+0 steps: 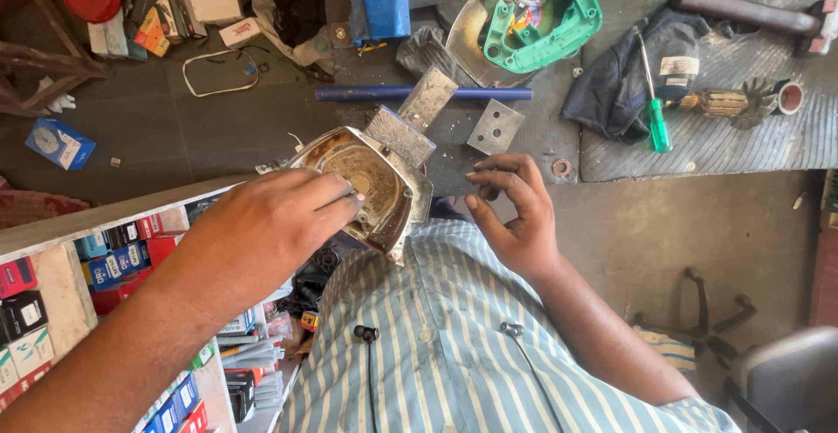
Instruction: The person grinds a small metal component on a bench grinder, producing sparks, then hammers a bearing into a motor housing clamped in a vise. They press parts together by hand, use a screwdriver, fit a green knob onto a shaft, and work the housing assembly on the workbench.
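While left hand (266, 223) grips metal housing (371, 184), right hand (515, 210) hovers beside.

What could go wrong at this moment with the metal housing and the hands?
The left hand alone steadies the dirty metal housing on the lap; it might slip off. The right hand pinches something too small to identify, easily dropped and lost on the cluttered floor. Grime could soil the striped shirt.

Left hand (266, 223) covers part of housing (371, 184); its underside hidden. Right hand (515, 210) fingertips pinch sth too small to tell. Chair (786, 381) cut by edge.
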